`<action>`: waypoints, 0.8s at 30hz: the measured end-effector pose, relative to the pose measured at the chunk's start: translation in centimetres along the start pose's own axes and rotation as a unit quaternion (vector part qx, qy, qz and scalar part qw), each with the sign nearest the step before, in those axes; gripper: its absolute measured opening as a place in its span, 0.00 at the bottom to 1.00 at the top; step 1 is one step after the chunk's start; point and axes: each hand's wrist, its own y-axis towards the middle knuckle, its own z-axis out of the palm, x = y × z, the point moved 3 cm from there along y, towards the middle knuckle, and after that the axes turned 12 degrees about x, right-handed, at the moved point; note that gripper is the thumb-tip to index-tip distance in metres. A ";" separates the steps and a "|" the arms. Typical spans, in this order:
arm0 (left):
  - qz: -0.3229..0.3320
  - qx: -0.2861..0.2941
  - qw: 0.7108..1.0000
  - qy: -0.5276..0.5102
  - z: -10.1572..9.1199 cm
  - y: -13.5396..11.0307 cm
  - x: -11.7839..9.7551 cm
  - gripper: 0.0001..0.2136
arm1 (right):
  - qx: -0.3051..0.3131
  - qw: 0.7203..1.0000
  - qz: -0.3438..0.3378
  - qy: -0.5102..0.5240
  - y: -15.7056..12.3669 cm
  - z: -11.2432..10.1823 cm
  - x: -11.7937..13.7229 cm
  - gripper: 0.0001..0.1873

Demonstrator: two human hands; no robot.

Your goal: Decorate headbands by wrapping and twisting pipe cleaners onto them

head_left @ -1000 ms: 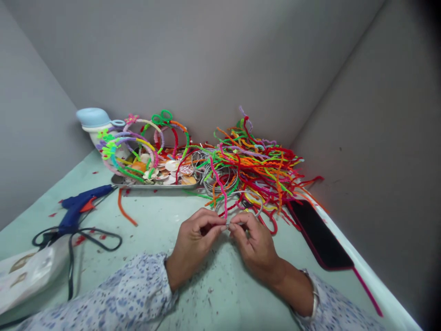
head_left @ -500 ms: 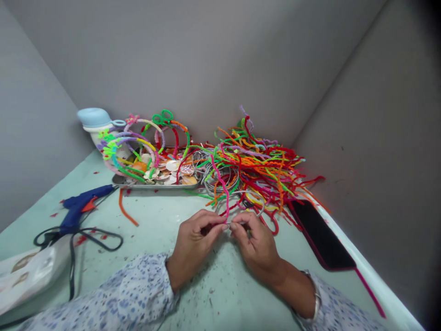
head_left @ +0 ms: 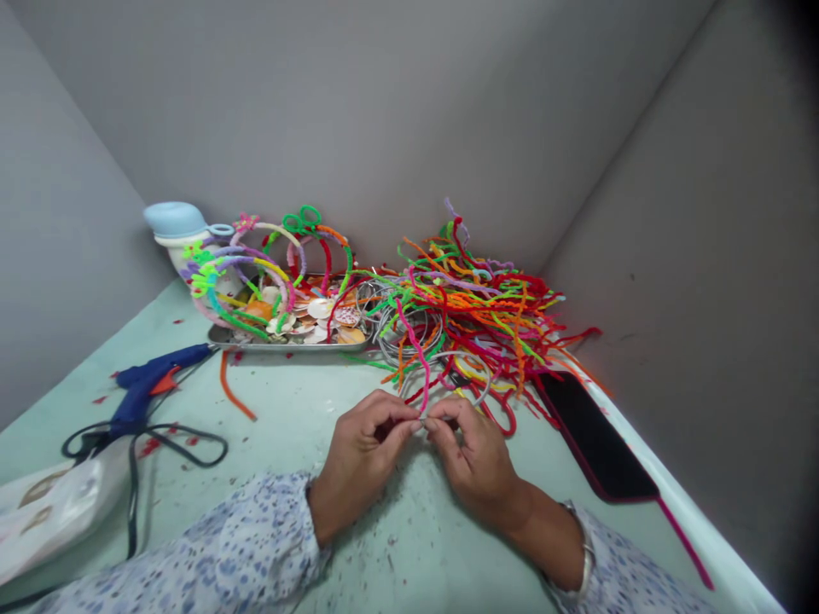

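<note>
My left hand [head_left: 368,456] is pinched shut, thumb against fingertips, on a bright pink pipe cleaner [head_left: 417,344] that rises above the fingers in a wavy line. Close beside it, nearly touching, my right hand [head_left: 477,456] pinches as well, at a thin grey hoop, seemingly a headband [head_left: 490,375], whose arc curves up behind the fingers. Where the pink strand meets the hoop, my fingertips hide most of the contact. Just beyond the hands lies a large tangled heap of coloured pipe cleaners [head_left: 473,298], with several silver hoops [head_left: 390,337] at its left.
A metal tray [head_left: 300,347] holds shells and finished fuzzy headbands [head_left: 281,273], with a blue-capped white bottle [head_left: 176,222] behind. On the left lie a blue glue gun [head_left: 137,396], its black cord and a white plastic bag [head_left: 70,507]. A phone [head_left: 598,439] is at right.
The upper end of the pink pipe cleaner has dipped slightly and shifted a little right. My hands stay together in almost the same place, still pinching.
</note>
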 end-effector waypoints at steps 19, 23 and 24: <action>0.002 0.045 0.998 0.047 0.0 -0.1 -0.7 0.05 | -0.008 0.999 -0.043 -0.031 -0.1 0.1 0.4 0.04; -0.003 0.044 0.998 0.046 0.0 0.1 -0.6 0.05 | -0.019 0.998 -0.053 -0.028 0.1 -0.1 0.6 0.05; -0.004 0.045 0.998 0.044 0.0 0.1 -0.6 0.05 | -0.022 0.998 -0.055 -0.026 0.1 -0.1 0.6 0.05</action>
